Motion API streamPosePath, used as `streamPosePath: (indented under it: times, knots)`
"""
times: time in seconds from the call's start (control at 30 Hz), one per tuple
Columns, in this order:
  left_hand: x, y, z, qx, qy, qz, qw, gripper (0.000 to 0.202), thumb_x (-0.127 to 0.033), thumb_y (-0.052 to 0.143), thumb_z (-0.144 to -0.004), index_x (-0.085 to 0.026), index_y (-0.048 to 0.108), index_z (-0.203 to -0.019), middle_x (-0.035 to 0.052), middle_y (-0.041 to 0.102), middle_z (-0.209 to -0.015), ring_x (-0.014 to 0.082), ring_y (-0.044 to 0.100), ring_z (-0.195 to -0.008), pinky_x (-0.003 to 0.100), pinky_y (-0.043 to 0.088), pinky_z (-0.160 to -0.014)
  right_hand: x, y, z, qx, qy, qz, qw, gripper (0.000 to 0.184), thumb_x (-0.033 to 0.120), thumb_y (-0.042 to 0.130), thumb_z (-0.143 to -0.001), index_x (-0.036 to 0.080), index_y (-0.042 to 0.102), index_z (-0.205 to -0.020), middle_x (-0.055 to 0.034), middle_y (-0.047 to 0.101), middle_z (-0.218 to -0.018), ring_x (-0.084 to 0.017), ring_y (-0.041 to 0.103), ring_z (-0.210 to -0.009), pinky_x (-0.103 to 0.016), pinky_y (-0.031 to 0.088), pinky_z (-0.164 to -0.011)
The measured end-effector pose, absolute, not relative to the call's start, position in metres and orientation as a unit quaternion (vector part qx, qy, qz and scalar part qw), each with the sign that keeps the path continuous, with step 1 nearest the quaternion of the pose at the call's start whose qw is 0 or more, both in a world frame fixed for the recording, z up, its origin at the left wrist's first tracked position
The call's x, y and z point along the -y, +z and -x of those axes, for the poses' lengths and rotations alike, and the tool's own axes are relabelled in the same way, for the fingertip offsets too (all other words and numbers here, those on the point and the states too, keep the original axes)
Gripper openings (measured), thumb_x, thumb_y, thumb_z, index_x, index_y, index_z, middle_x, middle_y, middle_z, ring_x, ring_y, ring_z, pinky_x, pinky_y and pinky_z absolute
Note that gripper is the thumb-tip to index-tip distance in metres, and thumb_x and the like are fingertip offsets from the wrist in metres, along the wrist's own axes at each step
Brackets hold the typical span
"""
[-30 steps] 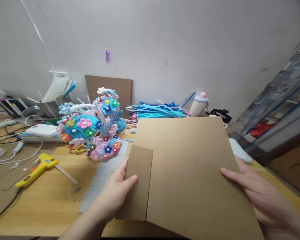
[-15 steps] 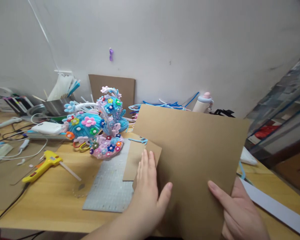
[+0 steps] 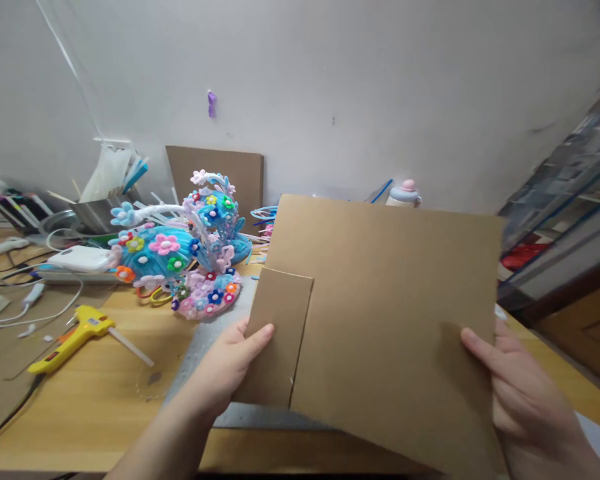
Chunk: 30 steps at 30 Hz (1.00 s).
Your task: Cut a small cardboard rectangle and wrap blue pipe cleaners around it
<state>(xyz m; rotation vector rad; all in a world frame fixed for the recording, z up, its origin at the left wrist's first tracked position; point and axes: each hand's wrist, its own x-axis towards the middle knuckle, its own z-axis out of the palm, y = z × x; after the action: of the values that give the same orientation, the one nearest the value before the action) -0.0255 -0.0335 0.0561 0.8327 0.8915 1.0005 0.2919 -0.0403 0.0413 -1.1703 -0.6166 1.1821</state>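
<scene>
A large brown cardboard sheet [image 3: 395,313] is lifted above the wooden table [image 3: 95,407], tilted toward me. My right hand [image 3: 520,393] grips its right edge, thumb on top. A small brown cardboard strip [image 3: 280,333] lies against the sheet's left side. My left hand [image 3: 225,373] pinches that strip at its left edge, thumb across its face. Below them lies a grey cutting mat [image 3: 215,360].
A pile of pipe-cleaner flower ornaments [image 3: 185,253] in blue and pink sits left of the sheet. A yellow glue gun [image 3: 70,337] lies at the front left among cables and a white power bank [image 3: 80,259]. Another cardboard piece [image 3: 215,177] leans on the wall. A bottle [image 3: 403,192] stands behind the sheet.
My left hand went from lying flat on the sheet to pinching the small strip at its left edge. The sheet was raised and tilted toward me, hiding the blue pipe cleaners behind.
</scene>
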Motion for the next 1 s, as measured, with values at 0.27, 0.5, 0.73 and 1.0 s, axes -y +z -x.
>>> streamPosePath:
  times: [0.27, 0.5, 0.73, 1.0]
  knots:
    - [0.039, 0.057, -0.001, -0.242, 0.42, -0.286, 0.826, 0.032, -0.038, 0.057, -0.083, -0.017, 0.063, -0.107, 0.0071, 0.072, -0.09, 0.0203, 0.067, -0.083, 0.032, 0.051, -0.078, 0.016, 0.007, -0.253, 0.296, 0.616, 0.4, 0.611, 0.043, 0.033, 0.061, -0.08, 0.033, 0.052, -0.122, -0.0015, 0.065, -0.115, -0.024, 0.065, -0.097, -0.041, 0.053, -0.083]
    - [0.051, 0.081, -0.025, -0.24, 0.432, -0.291, 0.819, 0.022, -0.03, 0.065, -0.077, -0.022, 0.067, -0.098, -0.001, 0.07, -0.071, 0.0166, 0.066, -0.074, 0.026, 0.049, -0.072, 0.013, 0.001, -0.218, 0.309, 0.679, 0.359, 0.561, 0.047, 0.036, 0.056, -0.085, 0.03, 0.044, -0.13, -0.0055, 0.064, -0.118, -0.025, 0.064, -0.098, -0.044, 0.051, -0.085]
    - [0.048, 0.065, -0.002, -0.234, 0.456, -0.304, 0.803, 0.043, -0.035, 0.046, -0.089, -0.019, 0.048, -0.129, 0.0114, 0.063, -0.115, 0.0263, 0.058, -0.107, 0.039, 0.044, -0.09, 0.012, 0.003, -0.236, 0.298, 0.683, 0.364, 0.559, 0.042, 0.032, 0.058, -0.083, 0.028, 0.048, -0.124, -0.0055, 0.063, -0.12, -0.025, 0.063, -0.102, -0.042, 0.051, -0.086]
    - [0.008, 0.058, 0.023, -0.391, 0.52, -0.579, 0.492, 0.049, -0.034, 0.061, -0.081, -0.024, 0.05, -0.127, 0.0057, 0.047, -0.136, 0.024, 0.034, -0.13, 0.033, 0.023, -0.107, 0.011, 0.014, -0.252, 0.33, 0.714, 0.38, 0.487, 0.047, 0.029, 0.059, -0.083, 0.028, 0.044, -0.127, -0.0074, 0.062, -0.121, -0.026, 0.063, -0.102, -0.045, 0.05, -0.085]
